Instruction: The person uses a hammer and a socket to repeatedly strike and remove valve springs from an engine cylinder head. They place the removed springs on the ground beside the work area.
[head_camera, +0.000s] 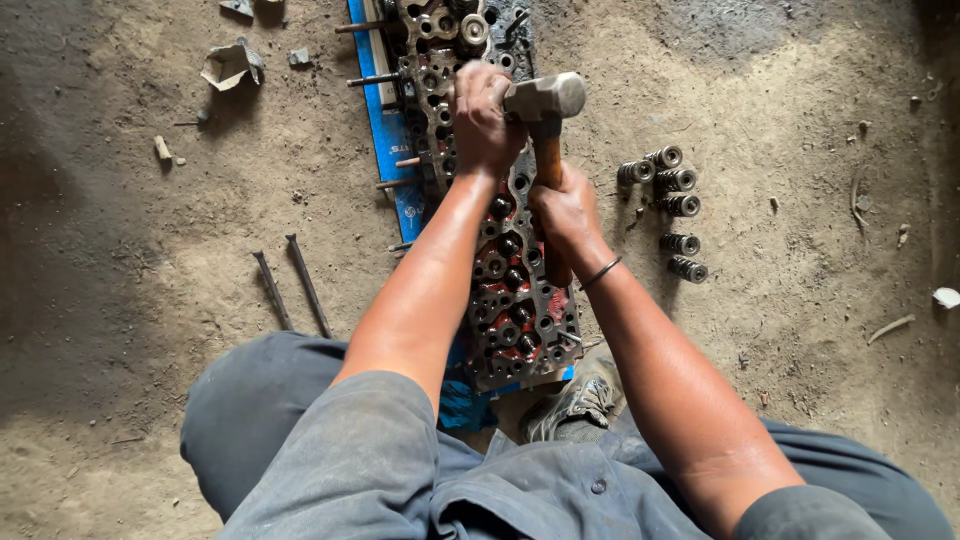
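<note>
Red-painted metal, greasy and dark with oil: a long engine cylinder head (505, 270) lies on the dirt floor (800, 350), running away from us between our knees, resting on a blue sheet (392, 140). Our right hand (568, 212) is wrapped tight around the wooden handle of a hammer (545, 100), low on the shaft, a dark band at the wrist. The steel hammer head sits level over the upper part of the cylinder head. Our left hand (482, 115) is fisted beside the hammer head, knuckles up, pressed against the casting; whatever it grips is hidden, so we cannot tell. The two hands are close together, one above the other. To the right on the dirt, a loose cluster of valve springs (674, 205), well apart from the casting. To the left, two thin metal rods (292, 288) lie side by side. Grey trousers (330, 450) and a worn shoe (580, 400) show below.
</note>
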